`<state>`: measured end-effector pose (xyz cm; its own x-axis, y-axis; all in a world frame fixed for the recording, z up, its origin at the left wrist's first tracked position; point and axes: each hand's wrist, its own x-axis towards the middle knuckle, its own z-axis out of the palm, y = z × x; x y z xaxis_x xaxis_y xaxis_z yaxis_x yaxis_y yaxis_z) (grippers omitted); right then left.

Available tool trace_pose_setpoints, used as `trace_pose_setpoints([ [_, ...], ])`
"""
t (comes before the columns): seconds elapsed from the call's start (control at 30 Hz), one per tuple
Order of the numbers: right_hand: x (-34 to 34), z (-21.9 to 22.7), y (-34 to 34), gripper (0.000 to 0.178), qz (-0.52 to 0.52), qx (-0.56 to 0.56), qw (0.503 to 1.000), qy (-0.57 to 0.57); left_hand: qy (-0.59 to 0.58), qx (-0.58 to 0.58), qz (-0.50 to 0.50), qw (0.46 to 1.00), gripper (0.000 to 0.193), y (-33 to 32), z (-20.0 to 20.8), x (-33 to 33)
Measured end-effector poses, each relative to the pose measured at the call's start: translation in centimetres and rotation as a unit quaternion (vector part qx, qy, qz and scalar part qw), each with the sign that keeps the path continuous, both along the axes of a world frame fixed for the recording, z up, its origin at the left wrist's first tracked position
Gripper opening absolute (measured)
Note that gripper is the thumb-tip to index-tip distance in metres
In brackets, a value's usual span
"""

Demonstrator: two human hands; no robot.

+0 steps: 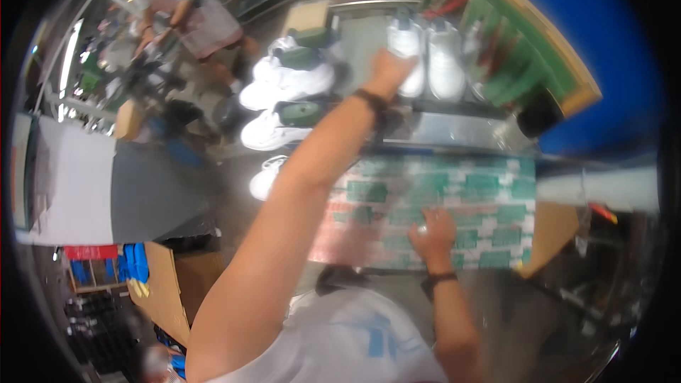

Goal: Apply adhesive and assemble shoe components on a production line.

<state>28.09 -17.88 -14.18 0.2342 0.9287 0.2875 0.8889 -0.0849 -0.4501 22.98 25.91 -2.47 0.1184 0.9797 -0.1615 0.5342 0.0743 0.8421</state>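
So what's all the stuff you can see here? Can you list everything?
shoes: two, white, side by side at the top, under the left hand
more shoes: about four, white, left of the arm, down to the floor
sheet: one, covered in green and pink labels, on the bench
rack: one, green, top right
cardboard: one, brown, lower left
another person: one, light top, top left
left hand: one, stretched out to a white shoe, dark wristband
right hand: one, fingers pressing on the sheet, dark wristband
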Motion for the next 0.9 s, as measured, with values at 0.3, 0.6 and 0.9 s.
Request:
trace_pose_setpoints([
  [0.3,0.3,-0.6,-1.2,0.045,0.004,-0.008,1.0,0.003,0.11,-0.016,-0.017,0.994,0.139,3.7,-4.1,3.4],
  [0.6,-0.2,-0.4,0.5,0.042,0.013,0.015,1.0,0.001,-0.401,-0.14,-0.072,0.903,0.057,1.5,2.2,-3.9],
  [0.9,-0.2,0.5,-0.1,0.044,0.014,0.053,0.998,0.006,-0.176,0.033,-0.063,0.982,0.104,-32.8,3.4,-16.8],
])
